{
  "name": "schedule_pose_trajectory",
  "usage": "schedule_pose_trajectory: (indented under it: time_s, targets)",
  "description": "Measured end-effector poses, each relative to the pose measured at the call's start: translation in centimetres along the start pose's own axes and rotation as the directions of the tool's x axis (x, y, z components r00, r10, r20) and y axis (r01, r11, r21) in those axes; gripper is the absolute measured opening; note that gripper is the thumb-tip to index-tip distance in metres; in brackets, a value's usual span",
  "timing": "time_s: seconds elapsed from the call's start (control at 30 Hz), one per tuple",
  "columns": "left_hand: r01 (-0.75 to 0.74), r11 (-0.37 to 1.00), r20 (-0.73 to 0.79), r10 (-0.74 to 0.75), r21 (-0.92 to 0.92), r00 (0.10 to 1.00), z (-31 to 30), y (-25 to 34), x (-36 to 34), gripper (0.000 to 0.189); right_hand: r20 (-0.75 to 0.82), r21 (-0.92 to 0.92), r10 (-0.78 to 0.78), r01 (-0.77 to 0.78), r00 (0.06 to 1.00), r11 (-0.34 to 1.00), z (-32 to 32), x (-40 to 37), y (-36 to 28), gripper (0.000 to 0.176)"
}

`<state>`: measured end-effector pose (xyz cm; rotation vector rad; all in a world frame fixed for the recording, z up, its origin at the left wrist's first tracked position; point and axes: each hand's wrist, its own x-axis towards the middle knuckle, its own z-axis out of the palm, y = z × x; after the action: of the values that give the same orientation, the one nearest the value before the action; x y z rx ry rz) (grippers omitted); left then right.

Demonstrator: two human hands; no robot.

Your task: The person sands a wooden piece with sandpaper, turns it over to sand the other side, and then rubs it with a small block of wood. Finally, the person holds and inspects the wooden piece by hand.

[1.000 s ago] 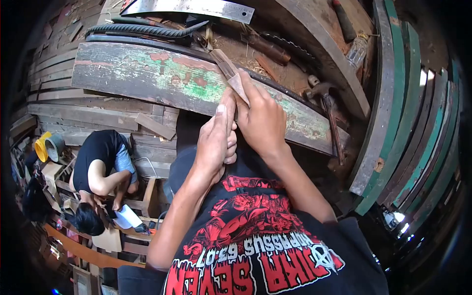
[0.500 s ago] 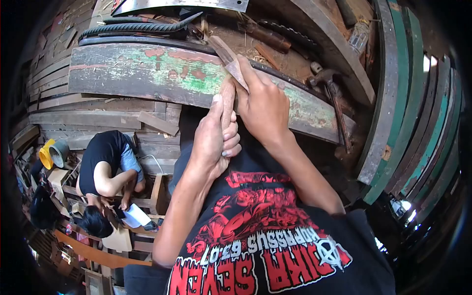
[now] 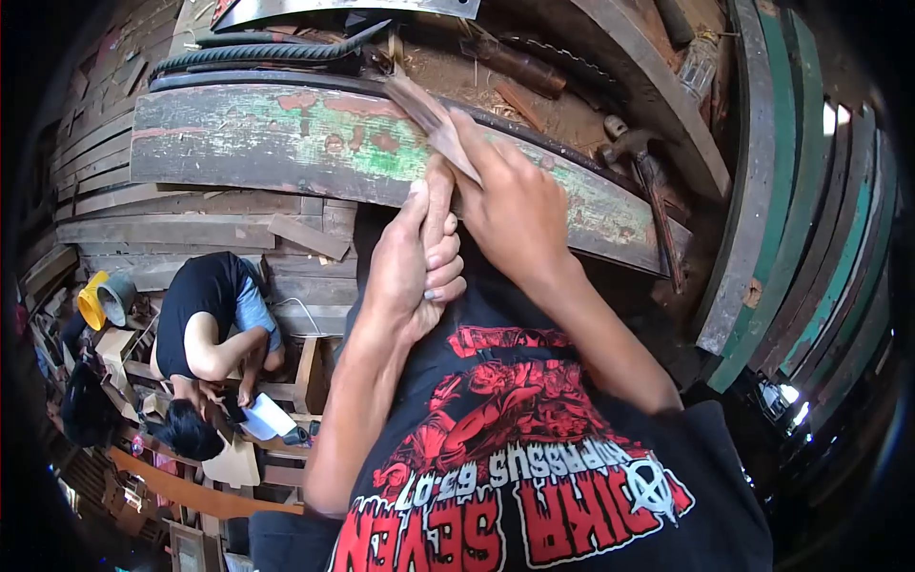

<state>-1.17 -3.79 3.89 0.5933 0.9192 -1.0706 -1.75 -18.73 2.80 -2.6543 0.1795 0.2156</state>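
Note:
My left hand (image 3: 405, 262) is wrapped round a rounded, pale wooden piece (image 3: 437, 195), with the thumb laid along its side. Above it, my right hand (image 3: 515, 195) grips a flat brown strip (image 3: 424, 112), its index finger stretched along one edge. The strip slants up and left, and its lower part lies against the top of the wooden piece. Both hands are in front of a weathered plank (image 3: 248, 133) with flaking green and pink paint. I cannot tell whether the strip is plain wood or a bladed tool.
A hammer (image 3: 648, 172) rests at the plank's right end. Beyond the plank lie a ribbed steel bar (image 3: 257, 55) and a metal saw blade (image 3: 353, 8). Long boards (image 3: 762, 229) stand at the right. A person (image 3: 205, 324) crouches at the left near a yellow container (image 3: 92, 300).
The strip's upper end has shifted a little left and down, with my right hand moving slightly right and down. My left hand keeps its hold on the wooden piece.

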Motion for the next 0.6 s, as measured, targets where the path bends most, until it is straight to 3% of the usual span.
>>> schedule_pose_trajectory:
  time_s: [0.1,0.23,0.33,0.37,0.4,0.47,0.5,0.57,0.6]
  targets:
    - [0.010,0.998,0.095,-0.005,-0.057,0.995,-0.5,0.2,0.6,0.051,0.032,0.158,-0.012,0.007,0.999,0.987,-0.6,-4.1,0.0,0.056]
    - [0.140,0.962,0.209,-0.091,-0.234,0.974,-1.0,0.9,0.8,0.051,0.001,-0.022,0.023,-0.023,1.000,1.000,0.0,1.5,0.0,0.057]
    - [0.192,0.928,0.286,-0.099,-0.320,0.953,-1.4,1.1,0.9,0.051,0.060,0.129,-0.019,0.011,0.998,0.992,-1.1,-2.4,-0.8,0.052]
    - [0.225,0.909,0.320,-0.110,-0.350,0.941,-2.0,1.1,1.0,0.050,0.122,0.111,0.015,-0.029,0.992,0.993,-1.6,-2.0,-1.4,0.054]
    - [0.261,0.894,0.363,-0.122,-0.364,0.924,-2.2,1.4,1.2,0.050,0.073,0.092,0.012,-0.018,0.997,0.996,-1.0,-1.3,-1.1,0.056]
    - [0.194,0.940,0.237,-0.128,-0.282,0.963,-1.4,1.2,1.0,0.050,-0.026,0.058,-0.015,0.017,1.000,0.998,0.3,0.3,-0.6,0.061]
    - [0.178,0.954,0.238,-0.121,-0.239,0.964,-1.5,1.2,1.1,0.051,0.040,0.051,0.027,-0.029,0.999,0.998,-0.6,-1.0,-1.0,0.061]
    - [0.153,0.952,0.228,-0.092,-0.265,0.969,-1.5,1.6,1.0,0.049,0.045,0.120,-0.074,0.068,0.996,0.990,-1.0,-2.9,-0.6,0.056]
    - [0.164,0.947,0.220,-0.104,-0.275,0.970,-1.7,1.2,0.8,0.049,0.086,0.142,-0.040,0.028,0.996,0.990,-0.9,-3.6,-0.7,0.056]
